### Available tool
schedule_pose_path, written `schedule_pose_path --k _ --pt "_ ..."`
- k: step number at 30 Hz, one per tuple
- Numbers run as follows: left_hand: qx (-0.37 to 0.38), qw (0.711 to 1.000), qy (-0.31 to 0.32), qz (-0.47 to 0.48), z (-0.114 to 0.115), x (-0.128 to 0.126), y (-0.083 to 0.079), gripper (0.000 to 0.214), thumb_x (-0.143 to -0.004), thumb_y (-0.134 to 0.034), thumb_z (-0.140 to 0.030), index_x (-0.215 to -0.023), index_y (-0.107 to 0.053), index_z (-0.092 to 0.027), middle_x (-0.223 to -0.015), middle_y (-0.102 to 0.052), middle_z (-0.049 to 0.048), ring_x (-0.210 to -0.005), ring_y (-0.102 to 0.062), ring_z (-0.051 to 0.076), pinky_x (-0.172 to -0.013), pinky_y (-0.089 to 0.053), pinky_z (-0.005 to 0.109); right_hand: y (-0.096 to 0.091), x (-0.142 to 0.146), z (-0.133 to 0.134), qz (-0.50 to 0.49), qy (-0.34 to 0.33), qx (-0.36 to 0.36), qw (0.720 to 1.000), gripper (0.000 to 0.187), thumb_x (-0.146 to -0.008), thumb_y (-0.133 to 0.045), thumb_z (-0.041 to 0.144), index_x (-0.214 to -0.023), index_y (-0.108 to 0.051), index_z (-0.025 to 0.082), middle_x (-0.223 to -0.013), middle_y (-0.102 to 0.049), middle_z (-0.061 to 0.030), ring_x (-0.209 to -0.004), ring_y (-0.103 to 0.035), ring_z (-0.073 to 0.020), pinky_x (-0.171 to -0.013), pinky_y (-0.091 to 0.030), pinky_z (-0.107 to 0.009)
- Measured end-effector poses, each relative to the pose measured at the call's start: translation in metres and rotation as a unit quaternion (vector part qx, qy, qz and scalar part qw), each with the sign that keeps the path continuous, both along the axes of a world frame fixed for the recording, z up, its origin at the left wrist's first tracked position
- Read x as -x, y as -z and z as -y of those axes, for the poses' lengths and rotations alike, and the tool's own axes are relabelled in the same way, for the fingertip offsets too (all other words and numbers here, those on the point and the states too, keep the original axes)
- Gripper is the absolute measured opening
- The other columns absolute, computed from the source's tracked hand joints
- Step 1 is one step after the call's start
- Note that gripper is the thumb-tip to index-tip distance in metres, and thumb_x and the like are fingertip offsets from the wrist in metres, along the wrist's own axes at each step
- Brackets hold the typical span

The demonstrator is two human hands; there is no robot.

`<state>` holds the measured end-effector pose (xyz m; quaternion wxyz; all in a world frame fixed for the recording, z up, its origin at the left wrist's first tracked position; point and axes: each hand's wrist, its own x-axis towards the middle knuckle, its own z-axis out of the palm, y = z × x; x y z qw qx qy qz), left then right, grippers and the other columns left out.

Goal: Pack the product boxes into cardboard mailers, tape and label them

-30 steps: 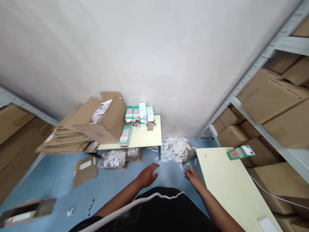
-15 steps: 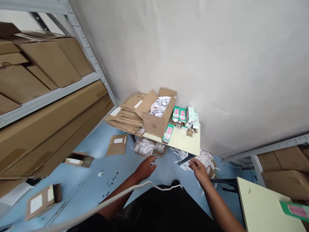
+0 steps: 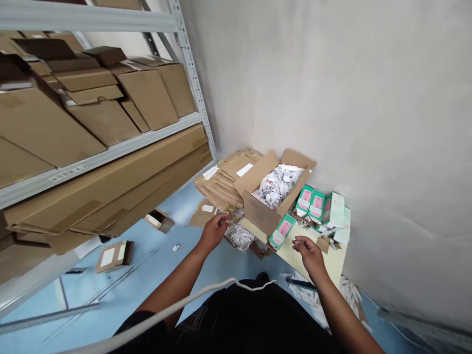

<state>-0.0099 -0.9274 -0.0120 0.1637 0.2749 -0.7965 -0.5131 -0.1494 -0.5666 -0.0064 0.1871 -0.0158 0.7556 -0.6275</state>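
Note:
My left hand hangs with loosely bent fingers in front of a stack of flattened cardboard boxes; nothing shows in it. Just below its fingertips, in the view, is a bag of crinkled clear plastic. My right hand hovers over the front of a pale table, fingers half curled and holding nothing visible. Nearest to it lies a green-and-pink box. An open carton filled with crumpled white paper stands between the stack and several more green-and-white boxes.
Metal shelving loaded with cardboard boxes runs along the left. Torn cartons lie on the blue floor. Paper strips are scattered beneath the table. A white cable crosses in front of my body. A grey wall rises behind the table.
My view has turned left and come closer to the table, so the carton and boxes appear larger and farther right. Both hands now reach nearer the tabletop. The right-hand side table has left the view.

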Motion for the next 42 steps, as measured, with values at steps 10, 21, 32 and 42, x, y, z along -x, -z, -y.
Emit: schedule_pose_path --k 10,21,32,42 --pt "0.075 0.993 -0.062 0.070 0.103 0.098 -0.019 0.035 -0.088 -0.058 -0.037 -0.116 -0.069 -0.018 -0.108 -0.077 0.0055 -0.099 -0.073 0.020 -0.091 -0.057 0.032 -0.028 0.088 0.050 -0.057 -0.001 0.006 0.998 0.048 -0.078 -0.075 0.065 -0.096 -0.076 0.021 -0.090 -0.079 -0.0070 -0.082 -0.074 -0.0274 -0.082 -0.060 -0.042" --pt "0.203 0.962 0.055 0.176 0.233 0.225 0.005 0.054 -0.084 -0.064 -0.041 -0.130 -0.066 -0.012 -0.141 -0.063 0.0213 -0.136 -0.054 0.037 -0.113 -0.042 0.045 -0.032 0.040 0.110 -0.055 0.168 -0.039 0.983 0.041 -0.078 -0.075 0.060 -0.090 -0.074 0.021 -0.088 -0.078 -0.0063 -0.082 -0.075 -0.0282 -0.079 -0.061 -0.041" --pt "0.205 0.929 0.173 0.256 0.294 0.283 0.040 0.062 -0.073 -0.078 -0.057 -0.120 -0.067 -0.017 -0.123 -0.073 0.0170 -0.113 -0.069 0.034 -0.089 -0.052 0.035 -0.044 -0.003 0.114 -0.098 0.297 -0.193 0.930 0.047 -0.082 -0.069 0.060 -0.104 -0.074 0.019 -0.104 -0.079 -0.0099 -0.092 -0.075 -0.0280 -0.084 -0.057 -0.039" --pt "0.149 0.942 0.189 0.234 0.294 0.277 0.037 0.062 -0.065 -0.084 -0.055 -0.110 -0.064 -0.017 -0.113 -0.076 0.0155 -0.103 -0.073 0.031 -0.079 -0.051 0.031 -0.049 -0.011 0.129 -0.116 0.284 -0.250 0.918 0.049 -0.080 -0.068 0.065 -0.102 -0.075 0.021 -0.106 -0.079 -0.0101 -0.098 -0.072 -0.0305 -0.089 -0.053 -0.041"
